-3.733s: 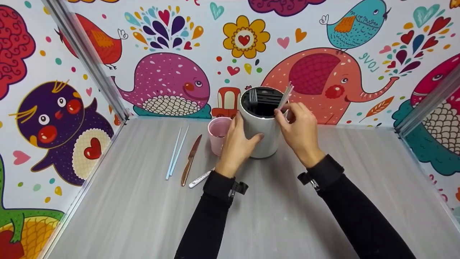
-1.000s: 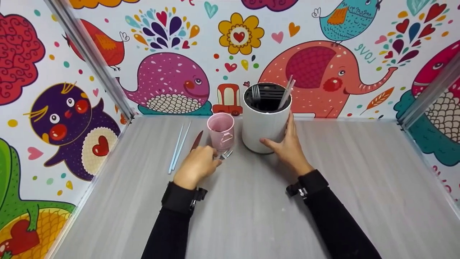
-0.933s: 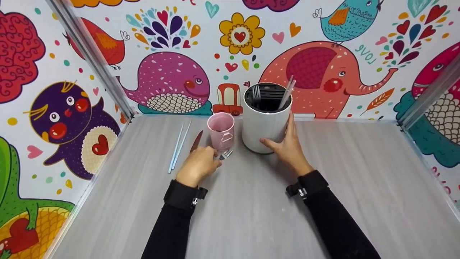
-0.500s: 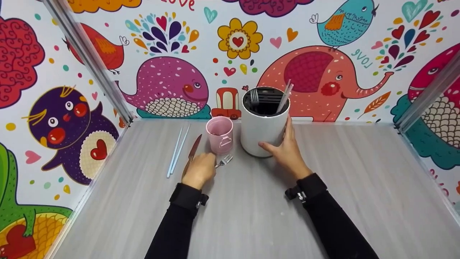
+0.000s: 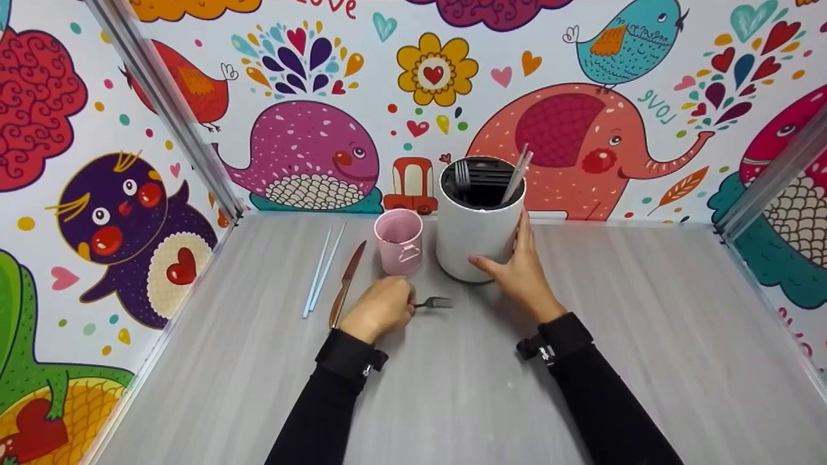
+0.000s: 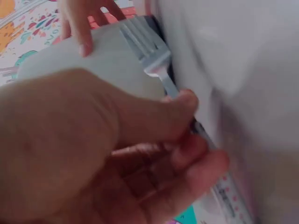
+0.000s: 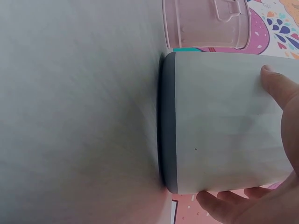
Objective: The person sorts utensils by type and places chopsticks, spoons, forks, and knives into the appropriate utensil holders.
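Gray tabletop (image 5: 452,400), fork (image 5: 439,302) pinched in left hand (image 5: 382,305), right hand (image 5: 526,281) gripping white holder (image 5: 475,236)

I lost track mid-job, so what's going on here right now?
A person's left hand pinches a fork in front of the upright pink cup, while the right hand grips the white container by its side. A second fork and some pale sticks stand in that container. A knife and two blue sticks lie on the table, left of the cup.

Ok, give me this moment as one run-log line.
left hand: holds fork | right hand: grips white holder, upright | in holder: another fork, pale sticks | on table: pink cup, knife, blue chopsticks
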Available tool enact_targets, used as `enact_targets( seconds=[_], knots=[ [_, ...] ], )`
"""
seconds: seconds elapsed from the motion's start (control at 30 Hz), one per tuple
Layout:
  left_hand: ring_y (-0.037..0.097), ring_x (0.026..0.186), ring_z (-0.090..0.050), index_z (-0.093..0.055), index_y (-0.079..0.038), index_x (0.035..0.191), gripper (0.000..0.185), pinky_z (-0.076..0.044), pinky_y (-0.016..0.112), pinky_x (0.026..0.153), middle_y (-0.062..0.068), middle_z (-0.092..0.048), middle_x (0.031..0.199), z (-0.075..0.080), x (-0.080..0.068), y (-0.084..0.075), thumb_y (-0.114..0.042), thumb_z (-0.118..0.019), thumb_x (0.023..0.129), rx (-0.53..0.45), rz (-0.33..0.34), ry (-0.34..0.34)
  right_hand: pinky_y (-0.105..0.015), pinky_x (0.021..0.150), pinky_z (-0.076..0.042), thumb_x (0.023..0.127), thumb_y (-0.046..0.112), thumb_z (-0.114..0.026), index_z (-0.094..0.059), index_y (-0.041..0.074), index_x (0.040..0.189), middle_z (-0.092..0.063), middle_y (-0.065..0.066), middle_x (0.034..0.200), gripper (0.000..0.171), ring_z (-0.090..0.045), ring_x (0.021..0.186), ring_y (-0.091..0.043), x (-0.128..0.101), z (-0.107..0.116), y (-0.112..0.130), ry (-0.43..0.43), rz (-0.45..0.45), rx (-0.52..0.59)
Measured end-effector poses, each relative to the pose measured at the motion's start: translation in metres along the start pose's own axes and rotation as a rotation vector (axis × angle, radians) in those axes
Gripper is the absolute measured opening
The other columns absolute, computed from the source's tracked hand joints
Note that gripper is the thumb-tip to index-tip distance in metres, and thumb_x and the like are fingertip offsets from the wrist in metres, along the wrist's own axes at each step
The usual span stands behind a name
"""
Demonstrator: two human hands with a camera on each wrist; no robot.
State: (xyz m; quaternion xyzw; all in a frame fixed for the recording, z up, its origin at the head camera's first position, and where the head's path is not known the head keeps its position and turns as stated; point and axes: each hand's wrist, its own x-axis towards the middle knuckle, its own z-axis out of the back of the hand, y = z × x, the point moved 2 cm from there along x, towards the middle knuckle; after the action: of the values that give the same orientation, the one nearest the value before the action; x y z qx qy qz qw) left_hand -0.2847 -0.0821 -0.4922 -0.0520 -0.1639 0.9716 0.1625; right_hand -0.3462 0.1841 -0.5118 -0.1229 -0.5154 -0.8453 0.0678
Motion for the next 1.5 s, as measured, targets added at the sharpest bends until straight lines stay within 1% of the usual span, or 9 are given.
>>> enact_targets(
  seconds=[0.2, 0.43, 0.67, 0.8, 0.93, 1.07, 1.23, 1.4, 1.5],
  knots=[
    [0.015, 0.082, -0.058, -0.069, -0.013, 0.086, 0.007, -0.05, 0.032, 0.078, -0.001, -0.062, 0.087, 0.002, 0.001, -0.01, -0.009, -0.065, 0.089, -0.105, -0.117, -0.03, -0.051, 0.124, -0.023, 0.066, 0.054, -0.088, 0.007, 0.039, 0.158, -0.013, -0.003, 0.166, 0.133, -0.024, 0.151, -0.024, 0.001, -0.001, -0.002, 0.001, -0.004, -0.006],
    [0.012, 0.087, -0.056, -0.067, -0.015, 0.095, 0.005, -0.049, 0.029, 0.08, -0.002, -0.059, 0.093, 0.008, 0.001, -0.016, -0.019, -0.064, 0.096, -0.219, -0.174, -0.09, -0.05, 0.123, -0.024, 0.067, 0.052, -0.088, 0.007, 0.041, 0.157, -0.014, -0.003, 0.166, 0.131, -0.025, 0.151, -0.023, 0.002, -0.001, -0.001, -0.003, 0.012, 0.0],
    [0.01, 0.088, -0.062, -0.065, -0.014, 0.097, 0.006, -0.053, 0.025, 0.079, -0.003, -0.064, 0.097, 0.014, 0.005, -0.017, -0.019, -0.063, 0.097, -0.419, -0.222, -0.139, -0.05, 0.123, -0.025, 0.066, 0.052, -0.089, 0.006, 0.041, 0.157, -0.014, -0.003, 0.166, 0.132, -0.025, 0.15, -0.023, 0.001, 0.0, -0.001, -0.005, 0.007, -0.003],
    [0.013, 0.084, -0.067, -0.065, -0.011, 0.097, 0.004, -0.056, 0.024, 0.074, 0.0, -0.066, 0.097, 0.021, 0.005, -0.022, -0.014, -0.063, 0.097, -0.523, -0.265, -0.176, -0.051, 0.123, -0.024, 0.066, 0.052, -0.088, 0.006, 0.039, 0.158, -0.013, -0.004, 0.167, 0.132, -0.026, 0.15, -0.025, 0.001, 0.0, -0.001, -0.001, 0.011, 0.001],
    [0.013, 0.081, -0.069, -0.066, -0.011, 0.096, 0.004, -0.057, 0.023, 0.072, 0.0, -0.067, 0.097, 0.035, -0.001, -0.035, -0.011, -0.062, 0.097, -0.588, -0.324, -0.237, -0.052, 0.123, -0.024, 0.067, 0.051, -0.089, 0.006, 0.039, 0.158, -0.013, -0.006, 0.167, 0.132, -0.026, 0.15, -0.027, 0.002, 0.0, 0.0, 0.0, 0.019, 0.005],
    [0.01, 0.078, -0.068, -0.069, -0.012, 0.094, 0.006, -0.058, 0.023, 0.071, -0.001, -0.068, 0.095, 0.056, -0.012, -0.051, -0.012, -0.063, 0.096, -0.62, -0.413, -0.374, -0.052, 0.123, -0.024, 0.066, 0.051, -0.089, 0.007, 0.041, 0.157, -0.014, -0.006, 0.166, 0.133, -0.026, 0.15, -0.026, 0.001, -0.001, 0.0, 0.003, 0.01, 0.0],
    [0.005, 0.081, -0.065, -0.071, -0.012, 0.097, 0.008, -0.057, 0.021, 0.07, -0.003, -0.067, 0.094, 0.08, -0.023, -0.07, -0.015, -0.064, 0.097, -0.616, -0.502, -0.629, -0.05, 0.122, -0.027, 0.068, 0.046, -0.089, 0.006, 0.035, 0.159, -0.016, -0.008, 0.165, 0.132, -0.026, 0.15, -0.025, 0.0, -0.003, -0.001, 0.008, 0.023, 0.011],
    [0.002, 0.093, -0.064, -0.074, -0.014, 0.102, 0.013, -0.055, 0.019, 0.083, -0.005, -0.068, 0.098, 0.091, -0.022, -0.082, -0.018, -0.062, 0.098, -0.515, -0.519, -0.837, -0.049, 0.121, -0.028, 0.069, 0.046, -0.089, 0.005, 0.033, 0.16, -0.018, -0.011, 0.164, 0.131, -0.028, 0.149, -0.025, 0.001, -0.002, -0.001, -0.002, 0.039, 0.006],
    [0.004, 0.094, -0.065, -0.075, -0.014, 0.101, 0.012, -0.056, 0.021, 0.083, -0.005, -0.07, 0.1, 0.095, -0.017, -0.085, -0.017, -0.064, 0.097, -0.561, -0.517, -0.909, -0.05, 0.121, -0.028, 0.068, 0.048, -0.089, 0.006, 0.035, 0.159, -0.018, -0.01, 0.164, 0.132, -0.028, 0.148, -0.025, 0.001, -0.001, -0.001, -0.004, 0.038, -0.005]
  ],
)
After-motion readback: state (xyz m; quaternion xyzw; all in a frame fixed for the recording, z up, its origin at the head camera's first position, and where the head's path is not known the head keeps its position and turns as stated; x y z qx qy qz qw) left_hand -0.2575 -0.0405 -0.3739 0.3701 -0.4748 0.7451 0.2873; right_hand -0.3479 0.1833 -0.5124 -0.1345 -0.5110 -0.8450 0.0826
